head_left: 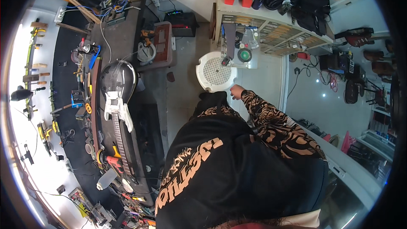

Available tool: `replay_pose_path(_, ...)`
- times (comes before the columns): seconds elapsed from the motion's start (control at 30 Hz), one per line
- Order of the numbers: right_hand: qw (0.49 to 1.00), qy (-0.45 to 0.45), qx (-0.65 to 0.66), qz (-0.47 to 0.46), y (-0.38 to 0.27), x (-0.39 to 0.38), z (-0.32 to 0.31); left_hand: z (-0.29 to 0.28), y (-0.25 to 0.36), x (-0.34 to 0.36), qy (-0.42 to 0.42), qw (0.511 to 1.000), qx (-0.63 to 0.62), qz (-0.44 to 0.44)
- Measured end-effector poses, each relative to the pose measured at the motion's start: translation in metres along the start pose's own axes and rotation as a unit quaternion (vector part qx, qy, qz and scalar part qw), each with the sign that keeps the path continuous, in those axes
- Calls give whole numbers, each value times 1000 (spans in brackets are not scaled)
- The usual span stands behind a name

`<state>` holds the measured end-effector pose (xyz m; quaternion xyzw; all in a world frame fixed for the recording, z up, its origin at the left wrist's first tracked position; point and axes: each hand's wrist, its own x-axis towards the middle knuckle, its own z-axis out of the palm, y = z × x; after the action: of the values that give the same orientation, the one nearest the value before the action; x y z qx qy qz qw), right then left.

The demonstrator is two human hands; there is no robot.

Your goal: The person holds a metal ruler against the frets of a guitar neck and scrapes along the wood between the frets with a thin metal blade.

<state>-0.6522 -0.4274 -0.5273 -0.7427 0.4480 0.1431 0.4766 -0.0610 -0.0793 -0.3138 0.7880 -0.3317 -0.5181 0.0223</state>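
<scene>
A round white plastic stool [204,77] with a perforated seat stands on the floor ahead of me. My right hand [237,92] is at its near right edge, fingers curled and closed against the rim. The underside of that grip is hidden. A black patterned sleeve covers my right arm. My left hand does not show; my bent torso and dark clothing hide it near the stool's close side. Just beyond the seat, a low shelf bears a green-centred disc [244,55] and a long grey strip [229,38].
On my left, a dark workbench [146,161] carries a black electric guitar [118,80], a red sander [113,161] and many hand tools. A reddish-brown bin [164,44] stands beyond it. A drawer cabinet [275,34] rises ahead right. Cables lie on the floor at right.
</scene>
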Motion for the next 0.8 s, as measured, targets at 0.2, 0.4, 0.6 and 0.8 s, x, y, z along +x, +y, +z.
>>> replay_pose_path(0.2, 763, 166, 567, 263, -34, -19, -61, -19, 83, 11, 78, 993, -41, 84)
replay_pose_path(0.4, 615, 183, 725, 251, -32, -21, -82, -13, 177, 28, 26, 982, -132, 135)
replay_pose_path(0.6, 512, 203, 813, 188, -28, -28, -94, 2, 149, 28, -29, 986, -126, 108)
replay_pose_path(0.8, 463, 274, 825, 172, -25, 4, -124, 25, 74, 3, -16, 999, 34, -33)
